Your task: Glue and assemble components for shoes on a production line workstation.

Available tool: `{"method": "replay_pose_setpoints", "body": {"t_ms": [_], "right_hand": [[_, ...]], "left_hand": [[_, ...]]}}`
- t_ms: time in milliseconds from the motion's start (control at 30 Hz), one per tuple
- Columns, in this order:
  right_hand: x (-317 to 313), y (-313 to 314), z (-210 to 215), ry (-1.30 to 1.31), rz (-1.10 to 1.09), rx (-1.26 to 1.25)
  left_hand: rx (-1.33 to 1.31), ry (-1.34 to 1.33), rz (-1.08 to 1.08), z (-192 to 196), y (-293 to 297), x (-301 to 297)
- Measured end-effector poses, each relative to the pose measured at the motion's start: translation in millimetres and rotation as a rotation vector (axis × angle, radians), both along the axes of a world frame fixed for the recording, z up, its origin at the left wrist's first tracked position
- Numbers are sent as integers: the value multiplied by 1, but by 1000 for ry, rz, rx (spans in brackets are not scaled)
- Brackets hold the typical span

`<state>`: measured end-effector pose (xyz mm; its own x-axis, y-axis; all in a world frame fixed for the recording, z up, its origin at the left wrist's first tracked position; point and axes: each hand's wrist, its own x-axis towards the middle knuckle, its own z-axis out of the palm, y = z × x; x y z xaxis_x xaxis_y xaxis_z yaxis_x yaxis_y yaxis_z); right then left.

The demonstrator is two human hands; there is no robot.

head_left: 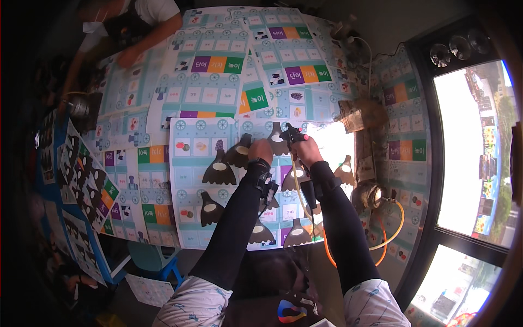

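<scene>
My right hand (308, 151) is wrapped round a black spray gun (292, 132) with small red knobs, and a pale yellow hose (297, 182) trails from it. Close on its left, my left hand (260, 150) is closed, its fingertips hidden; whether anything is in them I cannot make out. It lies beside a dark brown bell-shaped piece (238, 154) with a light oval on it. Similar brown pieces (219, 171) are spread over a printed light-blue sheet (182, 163) under both hands. One more brown piece (278, 143) sits between the hands, beside the gun.
Printed sheets (218, 46) overlap across the far table. A person (139, 27) leans in at the far left. On the right stand a metal canister (369, 194) with yellow and orange hoses (402, 220), and a bright window (463, 147). A blue stool (152, 259) stands at the lower left.
</scene>
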<state>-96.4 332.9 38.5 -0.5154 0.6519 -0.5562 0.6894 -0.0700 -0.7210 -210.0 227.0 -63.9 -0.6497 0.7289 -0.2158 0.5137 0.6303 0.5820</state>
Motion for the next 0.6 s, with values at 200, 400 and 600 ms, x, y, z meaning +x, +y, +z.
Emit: {"method": "replay_pose_setpoints", "body": {"t_ms": [200,400,600], "right_hand": [[-7,-4,10,-28,38,-61],[-2,-2,10,-48,45,-69],[0,0,5,-18,-14,3]], "left_hand": [[-22,15,-12,-1,-2,-3],[-18,-6,-27,-2,-1,-3],[-21,-20,-19,-5,-2,-4]]}}
